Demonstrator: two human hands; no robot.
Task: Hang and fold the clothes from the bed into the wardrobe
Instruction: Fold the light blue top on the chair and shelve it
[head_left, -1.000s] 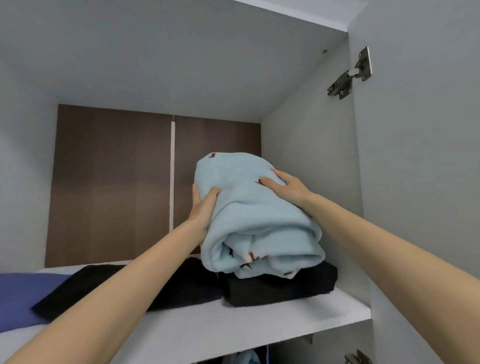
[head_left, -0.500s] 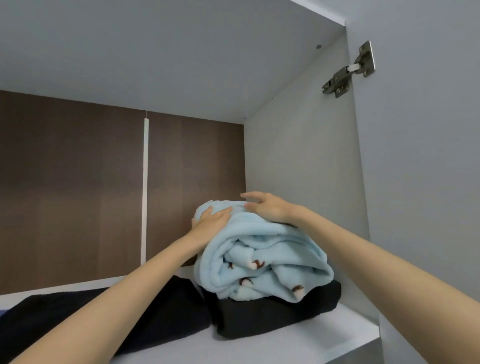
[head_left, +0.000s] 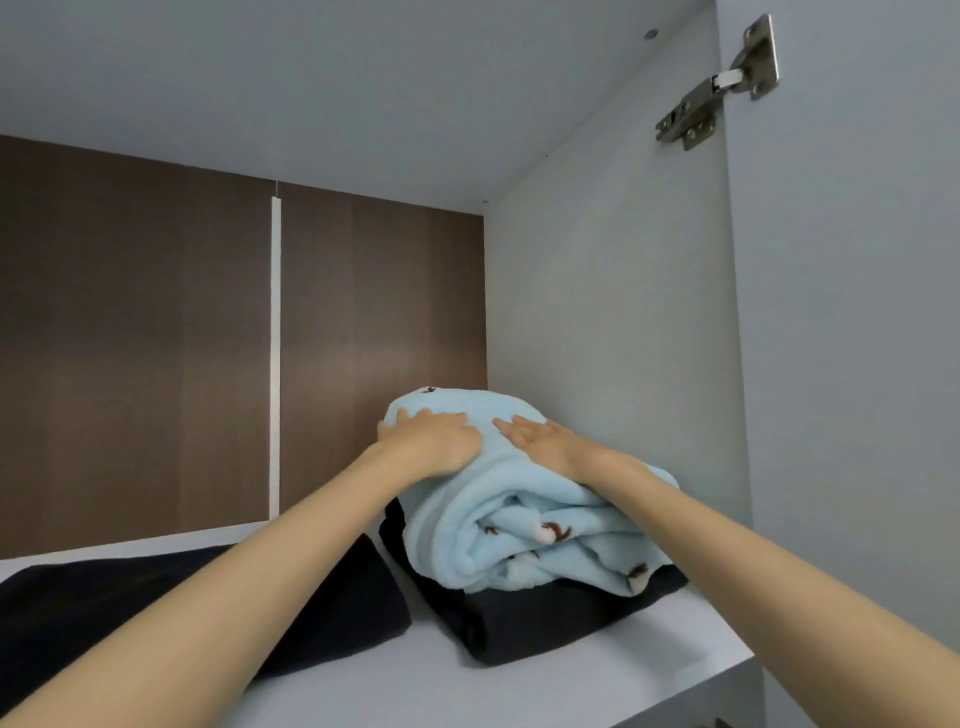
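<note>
A folded light-blue fleece garment (head_left: 524, 535) with small brown-and-white prints lies on top of a folded black garment (head_left: 524, 623), at the right end of the wardrobe's top shelf (head_left: 467, 691). My left hand (head_left: 431, 441) lies flat on the left part of the fleece's top, fingers straight. My right hand (head_left: 545, 441) presses flat on the top just to its right, fingers pointing left. Both hands press down on the bundle; neither curls round it.
Another folded black garment (head_left: 156, 608) lies to the left on the same shelf. The white side wall (head_left: 613, 312) stands close on the right of the stack. A brown back panel (head_left: 156, 338) closes the rear. A metal door hinge (head_left: 717, 88) sits top right.
The blue fleece came down from a tilted, lifted pose and now rests flat on the black garment. My hands moved from its sides to its top and flattened out.
</note>
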